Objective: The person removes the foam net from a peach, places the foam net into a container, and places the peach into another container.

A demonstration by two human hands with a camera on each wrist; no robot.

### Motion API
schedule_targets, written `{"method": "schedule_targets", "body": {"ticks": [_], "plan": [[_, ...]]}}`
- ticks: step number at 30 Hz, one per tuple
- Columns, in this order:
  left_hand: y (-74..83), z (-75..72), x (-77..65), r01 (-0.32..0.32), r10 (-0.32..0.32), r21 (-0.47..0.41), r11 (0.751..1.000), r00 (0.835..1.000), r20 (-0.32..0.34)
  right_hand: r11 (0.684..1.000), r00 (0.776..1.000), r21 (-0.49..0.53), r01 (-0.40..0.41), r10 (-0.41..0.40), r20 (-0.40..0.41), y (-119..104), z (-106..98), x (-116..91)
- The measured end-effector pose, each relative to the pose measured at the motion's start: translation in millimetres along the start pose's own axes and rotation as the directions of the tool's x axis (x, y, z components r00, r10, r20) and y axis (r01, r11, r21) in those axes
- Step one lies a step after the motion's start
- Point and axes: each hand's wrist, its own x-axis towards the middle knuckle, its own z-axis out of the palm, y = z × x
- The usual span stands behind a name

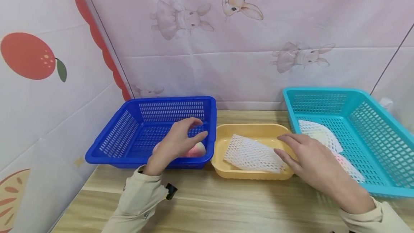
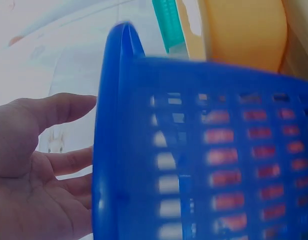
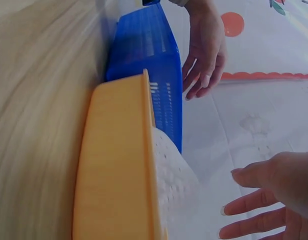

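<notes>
My left hand [image 1: 181, 137] hovers over the front right of a blue plastic basket [image 1: 113, 159], thumb and fingers apart, holding nothing. Under it lie pink and pale green peaches [image 1: 198, 150], partly hidden by the hand. Red-pink fruit also shows through the basket's slots [image 2: 227, 157] in the left wrist view. Above the right end of a yellow tray [image 1: 252, 127], my right hand [image 1: 312, 163] is spread, also with nothing in its fingers. White foam netting [image 1: 250, 155] lies in that tray, beyond the fingertips.
A teal basket [image 1: 365, 136] stands on the right, holding a white-netted item [image 1: 318, 132] with a pale yellowish tint and a pinkish netted one [image 1: 349, 166], partly behind my right hand. The wooden table [image 1: 226, 204] runs along the front. A rabbit-print cloth [image 1: 210, 78] hangs behind.
</notes>
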Motion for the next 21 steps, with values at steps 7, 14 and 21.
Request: {"method": "schedule_targets", "body": {"ticks": [7, 14, 21], "plan": [[14.4, 7.3, 7.6, -0.07, 0.07, -0.007, 0.998, 0.997, 0.015, 1.0, 0.999, -0.021, 0.01, -0.01, -0.034, 15, -7, -6], [33.4, 13.9, 14.8, -0.128, 0.13, -0.044, 0.991, 0.99, 0.047, 0.999, 0.999, -0.028, -0.04, 0.039, -0.036, 34, -16, -18], [52.8, 38.7, 17.0, -0.222, 0.234, -0.151, 0.963, 0.97, 0.072, 0.991, 0.987, -0.028, -0.134, 0.136, 0.091, 52, -24, -21]]}}
